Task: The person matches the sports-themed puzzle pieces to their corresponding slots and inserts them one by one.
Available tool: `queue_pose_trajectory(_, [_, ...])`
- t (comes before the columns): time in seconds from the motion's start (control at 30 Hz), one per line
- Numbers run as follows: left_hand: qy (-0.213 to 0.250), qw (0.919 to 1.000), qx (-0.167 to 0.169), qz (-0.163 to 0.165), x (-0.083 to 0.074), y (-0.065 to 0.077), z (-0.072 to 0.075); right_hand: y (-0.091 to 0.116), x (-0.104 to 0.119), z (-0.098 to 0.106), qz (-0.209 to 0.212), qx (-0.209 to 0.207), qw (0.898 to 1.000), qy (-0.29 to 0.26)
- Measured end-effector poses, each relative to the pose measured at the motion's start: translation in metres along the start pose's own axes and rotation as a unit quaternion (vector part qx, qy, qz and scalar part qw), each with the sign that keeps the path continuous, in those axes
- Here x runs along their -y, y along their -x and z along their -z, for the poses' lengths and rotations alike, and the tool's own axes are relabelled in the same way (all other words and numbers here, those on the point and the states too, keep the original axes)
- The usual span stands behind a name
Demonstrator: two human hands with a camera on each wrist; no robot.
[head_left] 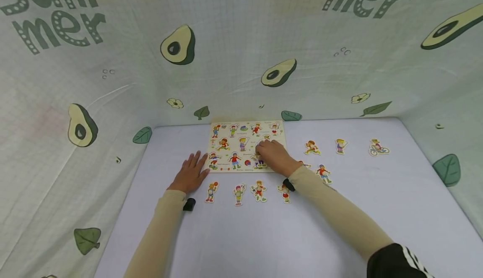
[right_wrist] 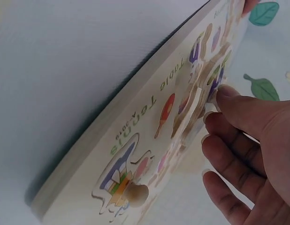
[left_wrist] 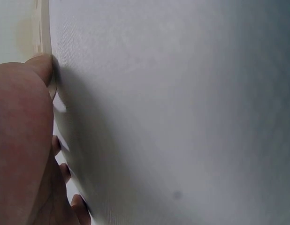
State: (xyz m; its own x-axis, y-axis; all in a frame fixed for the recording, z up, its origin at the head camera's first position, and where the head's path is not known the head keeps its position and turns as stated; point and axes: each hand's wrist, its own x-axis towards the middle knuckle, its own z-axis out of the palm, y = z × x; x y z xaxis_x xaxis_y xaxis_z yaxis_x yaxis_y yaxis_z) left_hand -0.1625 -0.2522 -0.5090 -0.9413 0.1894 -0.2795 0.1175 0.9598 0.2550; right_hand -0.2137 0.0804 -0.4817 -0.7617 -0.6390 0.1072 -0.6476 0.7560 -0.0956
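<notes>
A wooden peg puzzle board (head_left: pixel 224 158) with printed sports figures lies at the back of the table. My right hand (head_left: pixel 277 156) is over its right half. In the right wrist view, thumb and fingertips pinch a puzzle piece (right_wrist: pixel 194 111) that stands tilted at its recess; its picture is mostly hidden. Nearer the board's corner, a piece with a round wooden knob (right_wrist: pixel 136 194) lies by the "Table Tennis" print. My left hand (head_left: pixel 190 173) lies flat with spread fingers at the board's left edge, its thumb (left_wrist: pixel 41 65) touching that edge.
Loose figure pieces lie in front of the board, among them a basketball player (head_left: pixel 211 192) and a footballer (head_left: pixel 258 191). To the right are a runner (head_left: pixel 312 147), a purple figure (head_left: pixel 340 146) and a cyclist (head_left: pixel 378 147). A printed cloth (head_left: pixel 226 85) hangs behind.
</notes>
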Motion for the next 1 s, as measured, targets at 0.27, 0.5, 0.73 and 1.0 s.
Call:
queue_pose_trajectory(0.27, [-0.004,1.0000,0.001,0.002,0.002,-0.002,-0.001,-0.008,0.003,-0.005,-0.013,0.029,0.999,0.001])
queue_pose_trajectory(0.5, [0.003,1.0000,-0.001,0.001,0.004,-0.002,-0.004,-0.011,0.005,-0.009,-0.012,0.036,0.999,-0.002])
queue_pose_trajectory(0.73, [0.012,0.9998,-0.012,-0.005,0.006,-0.002,-0.006,-0.012,0.006,-0.011,-0.004,0.033,0.999,0.003])
queue_pose_trajectory(1.0, [0.009,0.9998,-0.015,-0.009,0.009,-0.004,-0.009,-0.009,0.009,-0.011,0.000,0.029,1.000,0.011])
